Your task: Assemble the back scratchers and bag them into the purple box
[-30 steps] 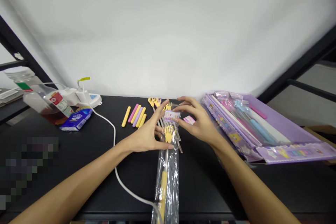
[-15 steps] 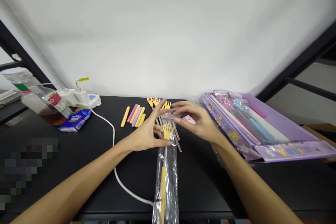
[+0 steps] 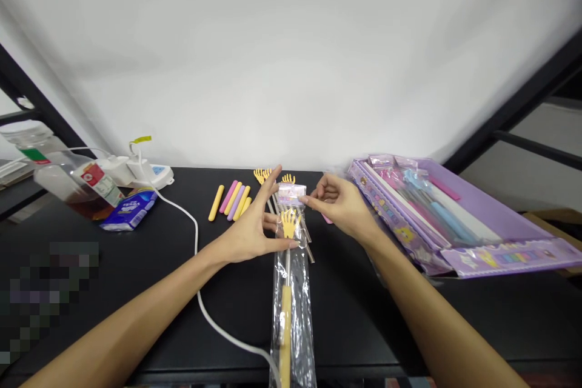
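Observation:
A back scratcher with a yellow hand-shaped head, thin metal rod and yellow handle lies inside a long clear plastic bag. My left hand grips the bag beside the yellow head, thumb on top and fingers partly hidden behind. A small printed header card shows at the bag's far end. My right hand pinches the card's right edge between thumb and forefinger, the other fingers curled. Just beyond are more yellow scratcher heads with metal rods, partly covered by my left hand and the bag.
Several coloured handles lie left of my left hand. An open purple display box with bagged scratchers stands at right. A white cable crosses the black table to the bag. At left are a bottle, blue packet and power strip.
The header card has turned so its printed face shows. My right hand has shifted slightly, its fingers now more curled. My left hand keeps its hold on the bag.

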`<state>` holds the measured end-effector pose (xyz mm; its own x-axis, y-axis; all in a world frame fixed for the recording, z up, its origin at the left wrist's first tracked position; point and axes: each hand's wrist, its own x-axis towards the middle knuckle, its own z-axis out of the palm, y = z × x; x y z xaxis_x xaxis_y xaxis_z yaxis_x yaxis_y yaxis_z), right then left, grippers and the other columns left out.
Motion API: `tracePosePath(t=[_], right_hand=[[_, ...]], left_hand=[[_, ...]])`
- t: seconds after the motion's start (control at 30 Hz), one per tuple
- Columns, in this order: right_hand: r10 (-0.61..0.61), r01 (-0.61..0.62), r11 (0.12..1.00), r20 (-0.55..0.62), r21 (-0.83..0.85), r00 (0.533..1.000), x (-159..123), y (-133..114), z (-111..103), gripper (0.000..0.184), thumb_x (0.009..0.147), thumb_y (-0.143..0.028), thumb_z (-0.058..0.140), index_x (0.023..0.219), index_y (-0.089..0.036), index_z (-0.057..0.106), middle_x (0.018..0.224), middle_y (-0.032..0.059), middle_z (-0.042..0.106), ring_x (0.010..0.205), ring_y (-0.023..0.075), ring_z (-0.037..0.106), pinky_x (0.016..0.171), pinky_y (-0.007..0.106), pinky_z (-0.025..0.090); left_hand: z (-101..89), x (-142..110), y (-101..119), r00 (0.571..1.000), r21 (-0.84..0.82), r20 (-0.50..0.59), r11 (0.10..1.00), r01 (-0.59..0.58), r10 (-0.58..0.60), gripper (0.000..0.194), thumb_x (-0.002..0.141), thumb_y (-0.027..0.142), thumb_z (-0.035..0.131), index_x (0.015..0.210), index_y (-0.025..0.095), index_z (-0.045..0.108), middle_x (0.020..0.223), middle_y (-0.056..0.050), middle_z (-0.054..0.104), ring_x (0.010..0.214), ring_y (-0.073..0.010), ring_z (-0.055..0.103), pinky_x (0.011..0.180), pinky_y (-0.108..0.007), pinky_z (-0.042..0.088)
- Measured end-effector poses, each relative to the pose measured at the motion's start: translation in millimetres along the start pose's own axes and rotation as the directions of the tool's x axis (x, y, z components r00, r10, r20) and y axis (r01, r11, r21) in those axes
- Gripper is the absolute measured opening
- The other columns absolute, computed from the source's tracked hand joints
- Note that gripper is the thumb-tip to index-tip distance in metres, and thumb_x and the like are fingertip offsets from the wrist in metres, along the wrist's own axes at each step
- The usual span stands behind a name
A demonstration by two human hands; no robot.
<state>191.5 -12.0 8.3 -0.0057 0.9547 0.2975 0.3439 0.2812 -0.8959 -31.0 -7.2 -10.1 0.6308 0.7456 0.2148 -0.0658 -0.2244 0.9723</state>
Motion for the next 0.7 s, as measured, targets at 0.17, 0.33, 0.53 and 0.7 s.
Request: tracePosePath(t=[0.17, 0.33, 0.53, 0.7], right_hand=[[0.216, -0.235, 0.972, 0.337, 0.016, 0.916, -5.3, -16.9, -15.9, 0.039, 0.079, -0.047, 0.078, 0.075, -0.022, 0.048, 0.071, 0.0032, 0.07, 0.062, 0.0152, 0.067, 0.052, 0.025, 0.05], [0.252, -0.377, 0.908, 0.479, 0.184, 0.841, -21.0, -19.7, -18.3, 0.049, 0.07, -0.041, 0.087, 0.085, -0.023, 0.044, 0.073, -0.0014, 0.069, 0.074, 0.0171, 0.07, 0.064, 0.029, 0.057], [0.222, -0.291, 0.892, 0.225, 0.345, 0.949, -40.9, -8.5, -28.6, 0.052, 0.068, -0.037, 0.088, 0.089, -0.025, 0.043, 0.075, -0.0046, 0.064, 0.066, 0.0131, 0.061, 0.055, 0.024, 0.047], [0.251, -0.225, 0.928, -0.051, 0.298, 0.967, -50.4, -16.2, -87.9, 0.051, 0.067, -0.045, 0.086, 0.093, -0.025, 0.047, 0.065, -0.0057, 0.064, 0.056, 0.0116, 0.055, 0.052, 0.023, 0.036]], left_hand=[[-2.4, 13.3, 5.0, 0.987, -0.061, -0.159, 0.997, -0.042, 0.032, 0.127, 0.065, 0.024, 0.091, 0.155, 0.056, 0.008, 0.167, -0.01, 0.009, 0.092, -0.0204, 0.072, 0.084, -0.047, 0.064], [-8.9, 45.0, 15.2, 0.907, 0.076, -0.416, 0.996, -0.046, 0.073, 0.117, 0.062, 0.029, 0.093, 0.154, 0.049, 0.024, 0.161, -0.009, 0.028, 0.09, -0.018, 0.07, 0.088, -0.045, 0.061], [30.4, 94.1, 38.2, 0.89, 0.016, -0.455, 1.0, -0.012, 0.018, 0.106, 0.064, 0.022, 0.091, 0.151, 0.043, 0.032, 0.152, -0.01, 0.042, 0.089, -0.0167, 0.069, 0.094, -0.046, 0.057], [84.5, 144.5, 43.2, 0.912, -0.113, -0.409, 0.992, -0.048, -0.003, 0.098, 0.075, 0.033, 0.086, 0.153, 0.037, 0.027, 0.15, -0.014, 0.043, 0.098, -0.0186, 0.07, 0.098, -0.04, 0.055]])
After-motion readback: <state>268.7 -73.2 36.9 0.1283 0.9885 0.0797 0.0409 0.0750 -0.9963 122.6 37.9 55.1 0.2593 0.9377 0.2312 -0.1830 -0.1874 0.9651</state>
